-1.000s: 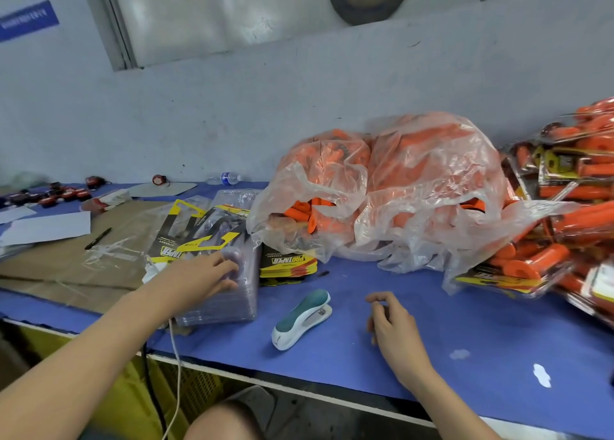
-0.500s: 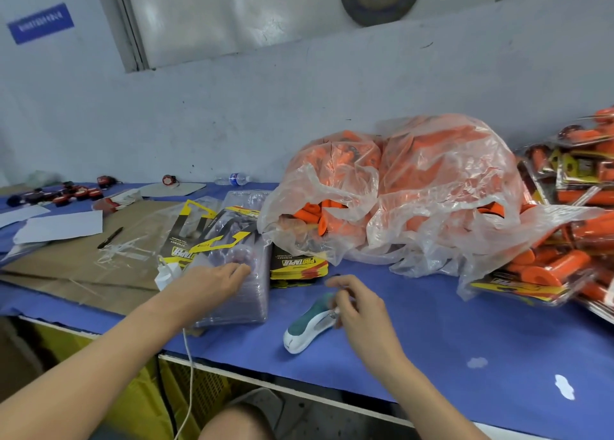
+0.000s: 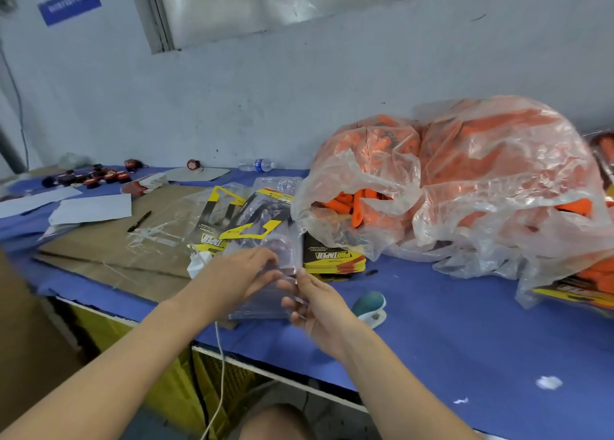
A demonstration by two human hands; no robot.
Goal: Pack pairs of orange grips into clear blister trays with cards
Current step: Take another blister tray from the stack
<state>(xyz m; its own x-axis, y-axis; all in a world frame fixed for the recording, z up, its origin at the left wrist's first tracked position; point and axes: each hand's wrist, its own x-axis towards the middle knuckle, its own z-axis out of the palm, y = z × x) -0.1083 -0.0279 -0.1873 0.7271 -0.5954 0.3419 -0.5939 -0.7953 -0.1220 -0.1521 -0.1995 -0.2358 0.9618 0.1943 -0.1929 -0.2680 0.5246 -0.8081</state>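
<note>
Head view: left grip [image 3: 242, 273] is holding the tray [image 3: 262, 310] from its left side, fingers curling over the top. Right grip [image 3: 319, 306] is pinching the tray's right edge, thumb above, fingers showing through the clear plastic. Both are clamping on the tray, neither gaping. Tray is sitting low at the near edge of the table [image 3: 465, 340]; one shell or the top of a stack, cannot tell. Probably separating a single shell. Thin plastic is likely flexing, so peeling from one corner while steadying the rest is looking wiser than pulling flat. Cards [image 3: 332, 258] are lying just behind the tray, and the bag [image 3: 481, 190] is gaping toward it with orange grips [image 3: 342, 203] showing, both within easy reach. Stapler [image 3: 370, 306] is lying just beside the right grip and is risking a knock. Cable [image 3: 221, 356] is hanging over the table edge under the left forearm. Bare blue table is lying open to the right.
</note>
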